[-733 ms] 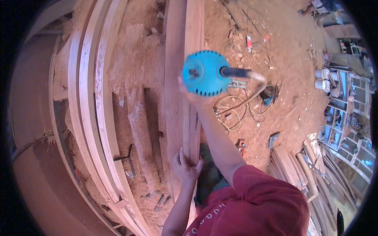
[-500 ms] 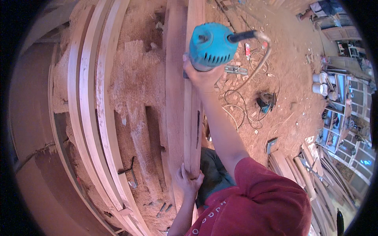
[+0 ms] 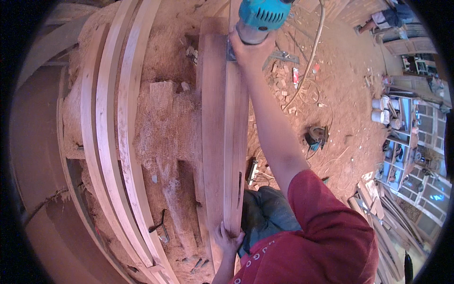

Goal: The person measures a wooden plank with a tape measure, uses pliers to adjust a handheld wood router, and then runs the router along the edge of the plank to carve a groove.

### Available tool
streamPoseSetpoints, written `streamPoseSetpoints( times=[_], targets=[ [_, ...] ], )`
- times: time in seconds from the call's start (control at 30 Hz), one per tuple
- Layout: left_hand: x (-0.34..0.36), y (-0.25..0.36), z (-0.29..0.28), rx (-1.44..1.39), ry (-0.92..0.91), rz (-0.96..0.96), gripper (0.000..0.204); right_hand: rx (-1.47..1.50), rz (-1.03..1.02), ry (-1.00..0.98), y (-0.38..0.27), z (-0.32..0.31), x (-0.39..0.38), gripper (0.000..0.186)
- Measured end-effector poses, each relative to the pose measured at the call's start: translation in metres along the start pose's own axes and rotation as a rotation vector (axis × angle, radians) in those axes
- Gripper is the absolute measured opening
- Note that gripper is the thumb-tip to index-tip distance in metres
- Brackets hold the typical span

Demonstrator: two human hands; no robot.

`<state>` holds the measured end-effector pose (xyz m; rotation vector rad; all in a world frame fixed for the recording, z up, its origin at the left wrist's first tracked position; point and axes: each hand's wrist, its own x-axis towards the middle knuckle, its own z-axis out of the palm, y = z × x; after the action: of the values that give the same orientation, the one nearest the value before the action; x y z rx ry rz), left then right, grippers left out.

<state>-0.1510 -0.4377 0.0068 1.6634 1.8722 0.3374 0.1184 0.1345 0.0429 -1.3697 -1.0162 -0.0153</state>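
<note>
The wooden beam [image 3: 234,137] runs away from the person, a narrow slot [image 3: 239,189] in its nearer half. The right hand [image 3: 254,51] is wrapped round a blue power tool [image 3: 263,18] above the beam's far part; the left hand [image 3: 228,238] clasps its near end. A wide plank [image 3: 213,109] runs along the beam's left side; whether it passes beneath is unclear. Farther left, thick sawdust [image 3: 165,111] spreads up to long pale timbers [image 3: 108,99]. Right of the beam, the brown floor [image 3: 345,102] carries wood scraps [image 3: 282,87] and a circular saw [image 3: 316,138]; well beyond, at the room's side, are shelves [image 3: 395,158], white buckets [image 3: 379,116] and stacked boards [image 3: 378,220].
</note>
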Motion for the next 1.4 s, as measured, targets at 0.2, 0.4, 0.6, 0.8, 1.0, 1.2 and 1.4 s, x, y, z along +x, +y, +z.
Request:
streamPoseSetpoints(
  times=[0.2,0.4,0.6,0.8,1.0,1.2,1.4],
  targets=[
    [-0.005,-0.006,0.003,0.011,0.011,0.007,0.098,0.007,-0.044,0.028,0.027,0.042,0.059,0.078],
    [0.036,0.018,-0.011,0.026,0.011,0.06,0.097,0.001,0.088,-0.061,0.011,0.033,0.083,0.071],
    [0.262,0.146,-0.039,-0.029,0.031,0.175,0.105,-0.035,0.256,-0.134,-0.038,-0.033,-0.026,0.084],
    [0.326,0.195,-0.04,-0.111,-0.148,0.172,0.107,-0.029,0.206,-0.158,-0.019,-0.057,-0.071,0.099],
    [0.329,0.176,-0.013,-0.073,-0.122,0.155,0.105,0.176,0.101,-0.082,0.006,-0.018,-0.025,0.062],
    [0.328,0.161,0.006,-0.201,-0.111,0.141,0.104,0.021,0.086,-0.085,0.036,0.025,0.039,0.068],
    [0.323,0.158,0.007,-0.197,-0.138,0.101,0.102,0.045,0.165,-0.046,0.051,0.07,0.102,0.08]
  ],
)
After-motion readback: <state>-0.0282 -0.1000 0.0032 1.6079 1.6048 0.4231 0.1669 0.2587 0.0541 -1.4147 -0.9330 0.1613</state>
